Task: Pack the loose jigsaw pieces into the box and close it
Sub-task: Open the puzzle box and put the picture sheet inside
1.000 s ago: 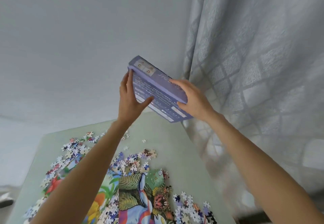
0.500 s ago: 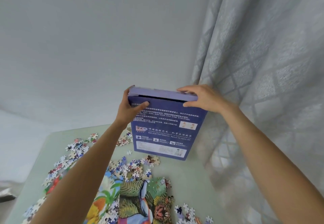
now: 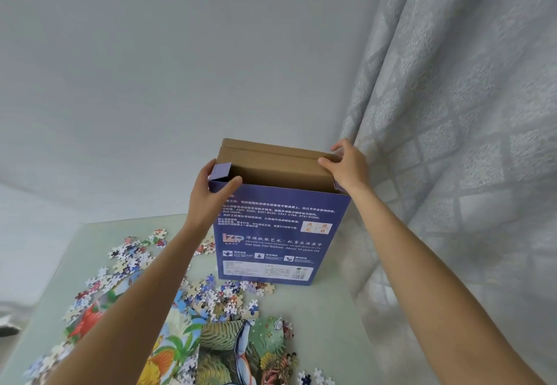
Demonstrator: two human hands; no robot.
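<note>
A purple puzzle box (image 3: 271,234) stands upright on the pale green table (image 3: 319,324), its top open and the brown lid flap (image 3: 271,155) folded back. My left hand (image 3: 215,190) grips the box's top left corner by the small purple side flap. My right hand (image 3: 346,167) holds the top right corner, its fingers on the brown flap. Loose jigsaw pieces (image 3: 223,294) lie scattered in front of and left of the box, beside a partly joined colourful puzzle section (image 3: 229,345).
A grey patterned curtain (image 3: 452,143) hangs close to the box on the right. A plain white wall (image 3: 150,68) rises behind the table. More loose pieces (image 3: 129,252) spread toward the table's left edge.
The box came down from mid-air, turned upright and now stands on the table. Its top flap, shut before, is folded open, and both hands have shifted to the top corners.
</note>
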